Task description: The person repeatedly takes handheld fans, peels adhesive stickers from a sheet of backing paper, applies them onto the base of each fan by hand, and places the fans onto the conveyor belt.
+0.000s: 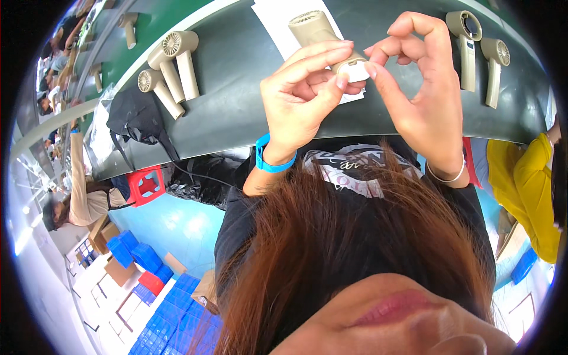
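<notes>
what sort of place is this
Probably a factory assembly line: several beige handheld fans lie along a long, dark green work surface, and boxy blue containers are stacked nearby.

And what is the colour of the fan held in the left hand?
The fan is mostly beige; it shows best in the head view.

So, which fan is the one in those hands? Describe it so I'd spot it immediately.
Find the dark table across the top, then the white sheet near its middle. Over the sheet, the left hand holds the beige fan, handle toward the person. Its neighbours lie untouched to either side; this one is held, with a white piece at its handle's end.
</notes>
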Demonstrator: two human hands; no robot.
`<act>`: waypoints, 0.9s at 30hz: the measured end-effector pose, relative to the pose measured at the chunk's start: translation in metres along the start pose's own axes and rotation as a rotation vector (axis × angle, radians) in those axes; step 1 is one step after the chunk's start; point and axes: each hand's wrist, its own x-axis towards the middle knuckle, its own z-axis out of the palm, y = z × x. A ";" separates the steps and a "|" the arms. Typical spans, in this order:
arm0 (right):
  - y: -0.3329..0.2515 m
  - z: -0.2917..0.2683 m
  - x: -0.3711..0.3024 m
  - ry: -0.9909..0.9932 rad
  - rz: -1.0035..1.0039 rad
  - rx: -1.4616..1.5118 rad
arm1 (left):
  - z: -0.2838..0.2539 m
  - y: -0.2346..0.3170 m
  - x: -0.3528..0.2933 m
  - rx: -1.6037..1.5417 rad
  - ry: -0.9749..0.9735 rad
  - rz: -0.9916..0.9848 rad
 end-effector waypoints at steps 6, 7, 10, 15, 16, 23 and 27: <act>-0.004 -0.002 -0.002 0.033 -0.006 -0.133 | 0.003 0.000 0.001 -0.007 -0.006 -0.005; -0.004 -0.003 -0.003 0.033 -0.005 -0.165 | 0.003 -0.001 0.001 -0.011 -0.007 -0.013; -0.001 -0.002 -0.003 0.044 -0.003 -0.142 | 0.003 -0.003 0.002 -0.015 -0.018 -0.009; 0.005 -0.006 0.011 0.005 -0.091 -0.282 | -0.005 0.001 0.001 -0.046 0.041 -0.011; 0.009 -0.011 0.017 0.005 -0.158 -0.443 | -0.007 0.003 0.003 -0.083 0.056 -0.022; 0.066 0.032 0.039 -0.300 -0.337 -0.127 | -0.018 0.007 0.007 -0.120 0.117 -0.071; 0.056 0.041 0.056 -0.447 -0.313 -0.173 | -0.024 0.007 0.010 -0.024 0.194 -0.064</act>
